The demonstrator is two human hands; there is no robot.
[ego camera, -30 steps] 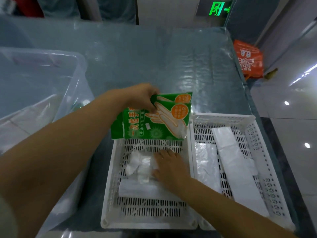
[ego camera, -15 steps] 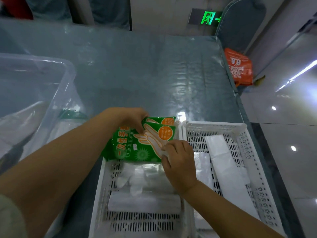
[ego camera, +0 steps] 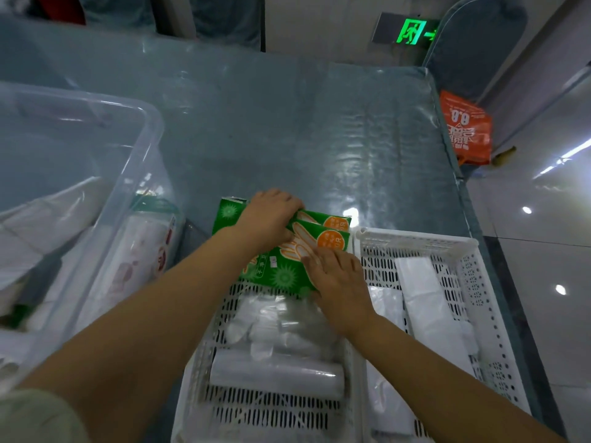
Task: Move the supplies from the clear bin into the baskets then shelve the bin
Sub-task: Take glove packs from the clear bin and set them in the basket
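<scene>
A big table [ego camera: 287, 129] with a shiny clear cover fills most of the view. On its left side sits the clear bin [ego camera: 140, 174], a large see-through tub. White bags and a soft pack with red marks lie inside it.

Near the middle stand two white baskets with holes in their walls, touching side by side. The left basket [ego camera: 204, 362] holds a white roll, some crumpled clear plastic, and the green packs [ego camera: 281, 270]. The right basket [ego camera: 473, 282] holds long flat white packs.

The green packs are glove packs with orange circles, and there look to be two, one on top of the other. They lie at the far end of the left basket, with their far edge over its rim.

The left hand [ego camera: 268, 215] lies on top of the packs at the far side. Its fingers curl down over the packs and grip them. The right hand [ego camera: 335, 282] rests on the near right corner of the packs, with its fingers flat and straight, pressing down.

An orange bag [ego camera: 465, 132] sits on the floor past the far right of the table. A small green exit sign [ego camera: 412, 32] glows on the far wall.
</scene>
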